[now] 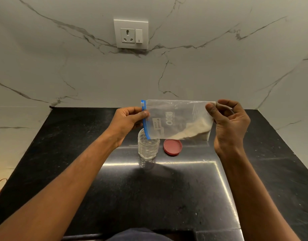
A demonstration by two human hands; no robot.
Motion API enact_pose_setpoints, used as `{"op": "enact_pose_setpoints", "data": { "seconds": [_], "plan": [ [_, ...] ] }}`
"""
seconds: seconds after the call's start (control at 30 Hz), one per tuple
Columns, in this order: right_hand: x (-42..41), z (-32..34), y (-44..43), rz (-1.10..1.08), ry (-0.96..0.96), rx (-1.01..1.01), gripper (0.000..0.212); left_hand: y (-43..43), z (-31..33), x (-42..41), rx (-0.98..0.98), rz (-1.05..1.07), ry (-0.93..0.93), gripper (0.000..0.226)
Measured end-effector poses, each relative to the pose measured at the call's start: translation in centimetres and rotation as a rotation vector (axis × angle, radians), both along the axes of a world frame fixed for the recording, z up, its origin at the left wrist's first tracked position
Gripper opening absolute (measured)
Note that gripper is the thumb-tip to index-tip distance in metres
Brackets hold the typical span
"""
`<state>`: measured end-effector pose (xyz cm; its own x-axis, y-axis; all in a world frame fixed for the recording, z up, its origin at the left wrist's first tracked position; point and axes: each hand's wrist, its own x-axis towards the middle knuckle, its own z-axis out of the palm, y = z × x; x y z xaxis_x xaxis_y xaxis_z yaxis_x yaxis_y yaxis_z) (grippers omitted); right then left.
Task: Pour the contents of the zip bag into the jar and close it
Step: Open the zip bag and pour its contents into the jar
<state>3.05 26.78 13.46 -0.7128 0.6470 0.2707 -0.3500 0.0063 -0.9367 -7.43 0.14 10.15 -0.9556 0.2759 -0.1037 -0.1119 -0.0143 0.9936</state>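
Bag [177, 119] held sideways above worktop [149, 197], L hand [127, 120] pinching blue zip end right over open jar [148, 148], R hand [229, 122] pinching far end w/ powder; lid [172, 147] beside jar.

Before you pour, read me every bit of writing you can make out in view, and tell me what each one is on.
"MILI POWDER", roughly: handwritten on the white label stuck to the zip bag, turned sideways; the letters are small, so this reading is uncertain.
Large printed logo on the zip bag: sideways and seemingly seen through the plastic, not readable.
Fine print on the zip bag: too faint to read.
Wall socket, jar, red lid: no writing visible.
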Motion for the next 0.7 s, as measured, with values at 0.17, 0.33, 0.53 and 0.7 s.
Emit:
{"op": "enact_pose_setpoints", "data": {
  "seconds": [0.17, 0.33, 0.53, 0.7],
  "plan": [
    [-0.2, 0.6, -0.3, -0.012, -0.007, 0.045, 0.023, -0.5, 0.0, -0.3, -0.087, 0.018, 0.033, 0.017],
    [-0.7, 1.4, -0.6, 0.002, -0.022, 0.174, 0.02, -0.8, -0.2, -0.4, -0.101, 0.022, 0.037, 0.022],
    [-1.0, 1.7, -0.9, -0.023, -0.041, 0.235, 0.021, -1.4, -0.4, -0.3, -0.106, 0.001, 0.036, 0.014],
    [-1.3, 2.3, -1.4, -0.062, -0.034, 0.329, 0.02, -1.6, -0.5, -0.2, -0.093, 0.014, 0.034, 0.019]
  ]
}}
